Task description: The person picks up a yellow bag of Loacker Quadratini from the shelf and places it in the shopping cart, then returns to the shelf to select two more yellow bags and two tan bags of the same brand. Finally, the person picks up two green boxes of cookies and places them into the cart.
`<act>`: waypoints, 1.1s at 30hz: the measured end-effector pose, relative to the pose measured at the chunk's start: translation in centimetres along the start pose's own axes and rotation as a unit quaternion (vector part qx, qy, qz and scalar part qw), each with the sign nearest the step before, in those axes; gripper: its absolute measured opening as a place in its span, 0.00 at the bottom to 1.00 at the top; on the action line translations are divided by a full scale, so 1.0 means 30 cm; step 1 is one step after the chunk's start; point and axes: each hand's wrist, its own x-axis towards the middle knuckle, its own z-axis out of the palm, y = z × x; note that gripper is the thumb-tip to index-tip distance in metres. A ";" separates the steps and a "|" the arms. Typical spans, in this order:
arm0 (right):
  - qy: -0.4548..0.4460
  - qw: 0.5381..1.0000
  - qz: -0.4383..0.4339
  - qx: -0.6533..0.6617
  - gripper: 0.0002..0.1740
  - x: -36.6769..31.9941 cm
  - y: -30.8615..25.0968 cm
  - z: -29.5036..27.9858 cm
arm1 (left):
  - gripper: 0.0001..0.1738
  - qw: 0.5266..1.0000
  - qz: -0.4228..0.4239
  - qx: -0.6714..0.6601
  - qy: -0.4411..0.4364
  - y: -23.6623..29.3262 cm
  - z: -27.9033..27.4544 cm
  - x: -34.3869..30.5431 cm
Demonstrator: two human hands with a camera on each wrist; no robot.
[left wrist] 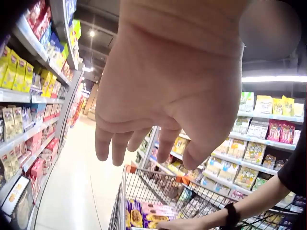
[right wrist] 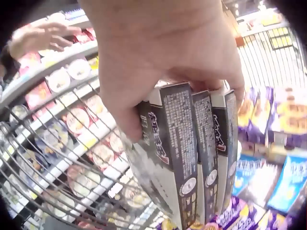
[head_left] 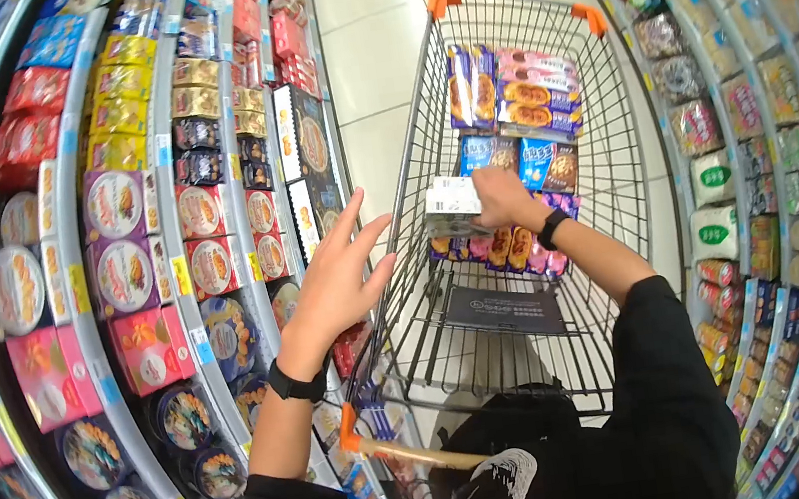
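Observation:
Inside the shopping cart [head_left: 396,164], my right hand [head_left: 506,199] grips a stack of three slim dark-and-white boxes [right wrist: 184,153], thumb on one side and fingers on the other. The boxes stand on edge, side by side, near the cart's left wall. Below and beside them lie blue-and-brown snack packs [head_left: 538,163] and purple packs with round pastries [head_left: 521,252]. My left hand [head_left: 334,276] is held out over the cart's left rim, fingers spread, holding nothing.
Shelves of boxed and tinned cookies [head_left: 116,201] line the left side, and shelves of bagged snacks [head_left: 704,149] the right. More purple and pink pastry packs [head_left: 540,90] fill the cart's far end. A dark panel [head_left: 504,311] lies at its near end, by the wooden-coloured handle [head_left: 421,452].

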 end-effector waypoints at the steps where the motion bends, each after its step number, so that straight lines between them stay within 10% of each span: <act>1: 0.022 1.000 -0.010 0.015 0.32 -0.044 -0.034 -0.127 | 0.26 1.000 0.010 0.007 0.015 0.015 -0.025 -0.042; 10: 0.272 0.950 -0.153 -0.018 0.36 -0.808 -0.494 -0.895 | 0.39 0.974 0.133 0.007 0.181 0.303 -0.222 -0.620; 18: 0.213 0.968 -0.096 0.095 0.52 -1.593 -0.688 -0.890 | 0.57 0.904 0.273 -0.097 0.314 0.586 0.046 -1.180; 22: 0.049 0.973 -0.144 0.174 0.55 -1.711 -0.895 -0.769 | 0.61 0.871 0.298 -0.150 0.359 0.635 0.235 -1.387; 24: -0.049 0.962 -0.173 0.207 0.44 -1.682 -1.071 -0.709 | 0.58 0.899 0.222 -0.343 0.157 0.629 0.293 -1.524; 26: -0.142 0.943 -0.196 0.229 0.42 -1.614 -1.137 -0.619 | 0.54 0.885 0.218 -0.327 0.248 0.588 0.411 -1.638; 28: -0.232 0.922 -0.214 0.225 0.40 -1.539 -1.222 -0.513 | 0.51 0.886 0.027 -0.413 0.211 0.558 0.490 -1.792; 33: -0.376 0.861 -0.235 0.248 0.40 -1.343 -1.491 -0.213 | 0.45 0.667 -0.082 -0.597 0.438 0.466 0.817 -2.043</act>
